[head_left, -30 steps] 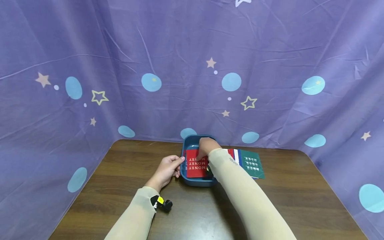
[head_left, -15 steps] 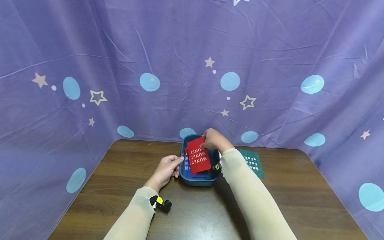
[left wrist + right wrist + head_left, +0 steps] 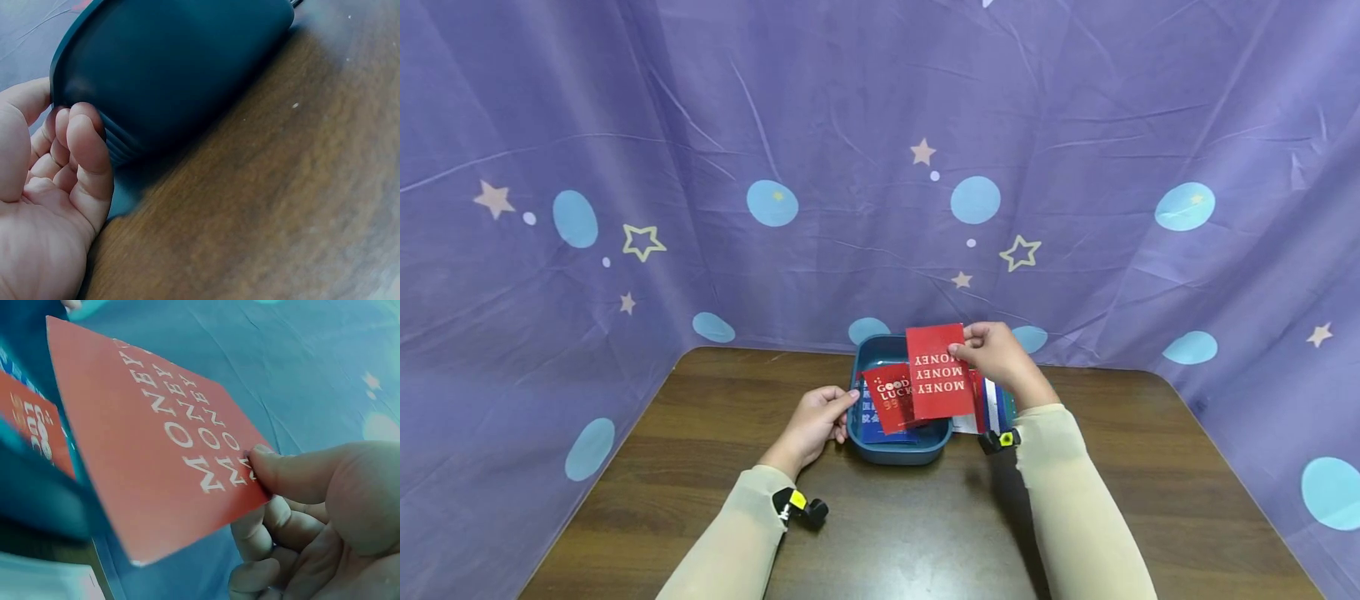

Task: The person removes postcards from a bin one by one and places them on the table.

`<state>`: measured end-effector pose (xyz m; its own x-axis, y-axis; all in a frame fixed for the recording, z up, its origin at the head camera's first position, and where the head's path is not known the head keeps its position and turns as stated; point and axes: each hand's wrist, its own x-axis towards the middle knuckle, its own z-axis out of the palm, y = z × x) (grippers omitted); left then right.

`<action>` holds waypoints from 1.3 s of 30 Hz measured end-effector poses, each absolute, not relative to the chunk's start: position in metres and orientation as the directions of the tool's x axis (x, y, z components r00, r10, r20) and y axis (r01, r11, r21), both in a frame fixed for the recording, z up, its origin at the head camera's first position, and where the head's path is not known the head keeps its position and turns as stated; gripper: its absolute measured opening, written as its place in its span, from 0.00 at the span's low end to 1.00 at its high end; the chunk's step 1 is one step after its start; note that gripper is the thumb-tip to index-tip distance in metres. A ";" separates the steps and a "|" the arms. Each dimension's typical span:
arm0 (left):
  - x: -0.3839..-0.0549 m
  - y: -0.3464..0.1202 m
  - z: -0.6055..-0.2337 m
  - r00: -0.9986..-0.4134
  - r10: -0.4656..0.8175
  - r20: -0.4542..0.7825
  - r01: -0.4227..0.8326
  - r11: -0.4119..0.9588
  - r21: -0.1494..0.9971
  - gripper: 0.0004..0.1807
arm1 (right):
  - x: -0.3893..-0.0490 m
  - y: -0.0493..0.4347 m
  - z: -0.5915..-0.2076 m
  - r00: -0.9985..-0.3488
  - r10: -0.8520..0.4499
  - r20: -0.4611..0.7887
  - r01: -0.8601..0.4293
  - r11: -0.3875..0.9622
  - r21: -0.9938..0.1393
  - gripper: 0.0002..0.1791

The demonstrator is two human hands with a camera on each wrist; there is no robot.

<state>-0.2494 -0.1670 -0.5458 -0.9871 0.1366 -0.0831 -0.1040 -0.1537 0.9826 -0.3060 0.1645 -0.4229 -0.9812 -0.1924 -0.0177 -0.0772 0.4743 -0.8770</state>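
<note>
My right hand (image 3: 1000, 354) pinches a red envelope (image 3: 936, 383) by its edge between thumb and fingers. "MONEY" is printed on it several times, upside down in the head view. The envelope is raised over the right side of a dark blue plastic bin (image 3: 895, 455) and overlaps its rim there. Inside the bin lie a red "GOOD LUCK" envelope (image 3: 889, 408), partly covered, and a blue envelope (image 3: 868, 429) beneath it. At the bin's left side my left hand (image 3: 56, 181) grips the rim, thumb at the edge and fingers curled against the outer wall.
Right of the bin, partly hidden by the right hand and wrist, lie more envelopes in white, red, blue and green (image 3: 992, 404). The wooden table (image 3: 700, 425) ends at a purple curtain (image 3: 850, 283) behind the bin. Each wrist carries a small black camera (image 3: 808, 510).
My right hand has lifted the red "MONEY" envelope out of the bin and moved right with it, uncovering the "GOOD LUCK" envelope. The left hand stays on the rim.
</note>
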 end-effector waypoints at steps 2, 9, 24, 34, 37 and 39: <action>-0.249 -0.167 -0.546 -0.987 0.137 -0.086 -0.107 -0.149 0.983 0.18 | -0.305 0.178 -0.424 -0.987 -0.159 -0.020 -0.056 0.464 -0.884 0.13; -0.249 -0.167 -0.546 -0.987 0.129 -0.091 -0.109 -0.135 0.985 0.18 | -0.305 0.218 -0.428 -0.997 -0.079 -0.020 -0.017 0.447 -0.894 0.15; -0.251 -0.168 -0.547 -0.988 0.122 -0.099 -0.115 -0.134 0.984 0.18 | -0.298 0.302 -0.437 -0.989 0.079 -0.126 0.149 0.557 -0.817 0.23; -0.251 -0.168 -0.548 -0.988 0.119 -0.102 -0.117 -0.130 0.985 0.18 | -0.301 0.327 -0.465 -0.960 0.092 -0.264 0.270 0.552 -0.789 0.24; -0.251 -0.168 -0.547 -0.988 0.118 -0.100 -0.115 -0.133 0.984 0.18 | -0.306 0.328 -0.477 -0.958 0.091 -0.271 0.272 0.578 -0.769 0.23; -0.251 -0.167 -0.547 -0.988 0.120 -0.100 -0.116 -0.135 0.984 0.18 | -0.309 0.327 -0.484 -0.958 0.084 -0.273 0.269 0.588 -0.763 0.23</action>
